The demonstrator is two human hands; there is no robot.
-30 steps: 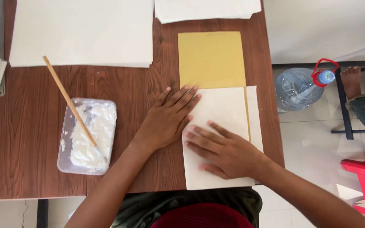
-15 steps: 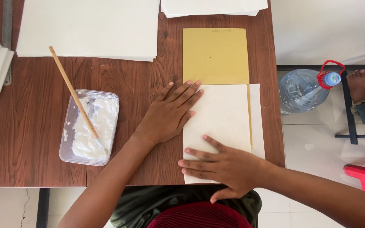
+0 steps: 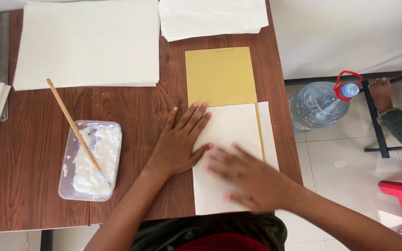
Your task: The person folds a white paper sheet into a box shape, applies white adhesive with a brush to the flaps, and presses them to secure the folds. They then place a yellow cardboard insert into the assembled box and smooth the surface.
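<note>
A cream sheet of paper (image 3: 231, 128) lies over the near half of a yellow board (image 3: 219, 74) on the brown wooden table (image 3: 33, 186). My left hand (image 3: 180, 142) rests flat, fingers spread, on the sheet's left edge and the table. My right hand (image 3: 245, 179), blurred by motion, presses flat on the lower part of the sheet with fingers pointing left. Neither hand holds anything.
A clear plastic tub of white paste (image 3: 90, 160) with a wooden stick (image 3: 73, 123) in it stands at the left. Stacks of white paper (image 3: 87, 44) lie at the back. A metal ruler (image 3: 3, 60) runs along the far left. A water bottle (image 3: 319, 104) and another person's foot (image 3: 381, 93) are on the floor.
My right hand has slid from the sheet's lower left edge up and to the right across the paper. My left hand has stayed pressed at the sheet's left edge.
</note>
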